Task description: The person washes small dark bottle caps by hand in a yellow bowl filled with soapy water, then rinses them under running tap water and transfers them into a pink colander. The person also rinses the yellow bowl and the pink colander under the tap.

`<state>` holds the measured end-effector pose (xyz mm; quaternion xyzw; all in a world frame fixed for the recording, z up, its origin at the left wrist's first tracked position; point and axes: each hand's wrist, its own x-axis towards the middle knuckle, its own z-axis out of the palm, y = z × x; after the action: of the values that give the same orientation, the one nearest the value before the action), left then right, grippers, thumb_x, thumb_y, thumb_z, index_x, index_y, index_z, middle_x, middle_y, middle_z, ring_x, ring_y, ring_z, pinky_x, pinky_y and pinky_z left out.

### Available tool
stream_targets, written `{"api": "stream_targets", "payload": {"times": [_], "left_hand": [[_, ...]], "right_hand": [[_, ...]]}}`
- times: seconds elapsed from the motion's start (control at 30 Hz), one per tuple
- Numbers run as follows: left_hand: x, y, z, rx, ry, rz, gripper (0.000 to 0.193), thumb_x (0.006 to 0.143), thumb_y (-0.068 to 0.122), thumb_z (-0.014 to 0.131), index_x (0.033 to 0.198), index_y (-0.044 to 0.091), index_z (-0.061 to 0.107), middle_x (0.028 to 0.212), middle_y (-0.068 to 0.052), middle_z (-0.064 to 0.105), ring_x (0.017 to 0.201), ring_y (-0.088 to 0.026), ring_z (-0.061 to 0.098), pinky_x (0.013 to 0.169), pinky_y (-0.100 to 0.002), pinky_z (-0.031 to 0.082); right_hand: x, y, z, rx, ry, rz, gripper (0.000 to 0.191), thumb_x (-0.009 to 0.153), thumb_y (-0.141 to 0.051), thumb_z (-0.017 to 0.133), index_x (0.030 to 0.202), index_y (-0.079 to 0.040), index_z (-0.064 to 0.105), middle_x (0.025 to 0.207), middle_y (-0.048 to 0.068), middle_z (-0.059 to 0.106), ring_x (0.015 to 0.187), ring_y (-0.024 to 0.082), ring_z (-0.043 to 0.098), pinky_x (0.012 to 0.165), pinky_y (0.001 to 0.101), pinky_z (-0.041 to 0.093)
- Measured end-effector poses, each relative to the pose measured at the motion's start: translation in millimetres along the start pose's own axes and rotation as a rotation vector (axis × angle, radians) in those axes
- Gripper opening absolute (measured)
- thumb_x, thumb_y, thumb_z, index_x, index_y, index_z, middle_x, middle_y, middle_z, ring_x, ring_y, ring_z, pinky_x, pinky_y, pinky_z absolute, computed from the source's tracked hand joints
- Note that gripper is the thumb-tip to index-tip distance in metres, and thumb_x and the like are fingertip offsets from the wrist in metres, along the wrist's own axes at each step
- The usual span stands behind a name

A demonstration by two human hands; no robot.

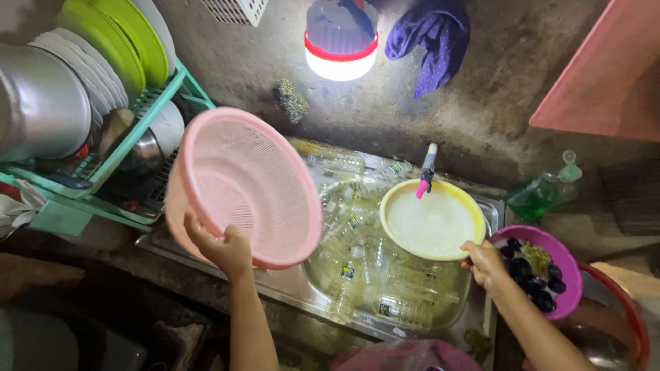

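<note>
One pink colander (244, 185), one yellow basin (467, 206), one purple bowl (567, 264), two hands

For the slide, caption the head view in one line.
Left hand lifts a pink colander while right hand holds a yellow bowl over a bottle-filled sink.

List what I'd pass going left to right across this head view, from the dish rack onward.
Green plastic dish rack → left hand gripping round pink plastic colander → round yellow plastic bowl under the tap, held by right hand → purple plastic bowl of dark grapes.
</note>
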<state>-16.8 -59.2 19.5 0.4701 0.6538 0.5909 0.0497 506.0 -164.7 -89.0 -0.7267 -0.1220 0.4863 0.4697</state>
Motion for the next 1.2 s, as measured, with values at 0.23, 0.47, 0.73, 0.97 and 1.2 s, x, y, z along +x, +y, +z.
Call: {"api": "stream_targets", "payload": {"times": [0.23, 0.47, 0.73, 0.97, 1.2], "left_hand": [[-8, 43, 3, 0.460, -0.220, 0.401, 0.060, 0.083, -0.015, 0.054, 0.139, -0.001, 0.037, 0.166, -0.022, 0.031, 0.158, -0.047, 0.016, 0.124, -0.074, 0.006], [-12, 27, 8, 0.371, -0.336, 0.297, 0.067, 0.071, -0.005, 0.062, 0.135, -0.006, 0.039, 0.162, -0.030, 0.028, 0.153, -0.052, 0.018, 0.117, -0.075, 0.009], [-6, -5, 7, 0.367, -0.088, 0.298, 0.087, 0.070, 0.005, 0.069, 0.148, -0.008, 0.031, 0.151, -0.030, 0.040, 0.143, -0.048, 0.039, 0.119, -0.065, 0.024], [4, -2, 16, 0.203, -0.071, 0.300, 0.078, 0.070, -0.008, 0.057, 0.146, -0.003, 0.036, 0.147, -0.021, 0.050, 0.148, -0.039, 0.044, 0.130, -0.062, 0.014], [28, -7, -8, 0.265, -0.214, 0.618, 0.070, 0.075, -0.015, 0.053, 0.142, 0.000, 0.042, 0.148, -0.019, 0.055, 0.146, -0.034, 0.047, 0.129, -0.058, 0.019]], "right_hand": [[-1, -4, -1, -0.046, 0.016, 0.036, 0.028, 0.085, -0.006, 0.064, 0.112, -0.006, 0.066, 0.087, 0.009, 0.070, 0.063, 0.018, 0.060, 0.047, 0.0290, 0.042], [2, -8, -3, -0.101, 0.005, 0.022, 0.027, 0.085, -0.008, 0.064, 0.112, -0.004, 0.066, 0.089, 0.011, 0.070, 0.062, 0.018, 0.062, 0.047, 0.0289, 0.041], [9, -8, -19, -0.169, -0.044, 0.014, 0.028, 0.086, -0.007, 0.063, 0.113, -0.001, 0.064, 0.083, 0.011, 0.066, 0.057, 0.017, 0.056, 0.043, 0.0281, 0.041], [9, 2, -39, -0.221, -0.055, 0.122, 0.026, 0.087, -0.003, 0.064, 0.110, 0.005, 0.060, 0.077, 0.016, 0.063, 0.052, 0.018, 0.051, 0.039, 0.0288, 0.036], [7, -25, -57, -0.425, -0.147, 0.074, 0.020, 0.089, -0.005, 0.062, 0.106, 0.004, 0.064, 0.071, 0.014, 0.062, 0.048, 0.017, 0.048, 0.038, 0.0299, 0.034]]}}
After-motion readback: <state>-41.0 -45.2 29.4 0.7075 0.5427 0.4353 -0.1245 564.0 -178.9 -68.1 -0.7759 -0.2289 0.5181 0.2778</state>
